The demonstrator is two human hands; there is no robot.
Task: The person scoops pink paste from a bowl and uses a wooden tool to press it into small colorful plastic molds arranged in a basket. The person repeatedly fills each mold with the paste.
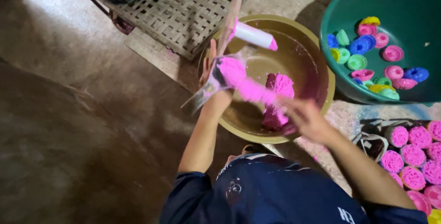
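We see a clear plastic bag point(216, 79), crumpled and part-filled with bright pink powder point(232, 70), held upright over the left rim of a round olive-tan plastic basin point(321, 68). The left hand point(209, 68) is wrapped around the bag from behind, fingers closed on the plastic. The bag's thin top stretches up toward the upper edge of the view. The right hand point(305, 118) is blurred; it reaches in over the basin's near rim, fingers spread toward a stream of pink powder running between it and the bag. We cannot tell whether it grips anything.

Inside the basin, a heap of pink powder point(278, 100) lies near the centre, and a white cylinder with a pink end point(255, 36) rests against the far wall.

To the right, a large dark green plastic tub point(335, 17) holds small moulded cups in pink, blue, green and yellow point(372, 58). At the lower right edge, rows of round pink-filled packets point(413, 155) sit packed together. At the top, a woven tan mat point(183, 8) lies on the bare concrete floor point(69, 114). Dark blue sleeves point(257, 196) fill the lower edge.
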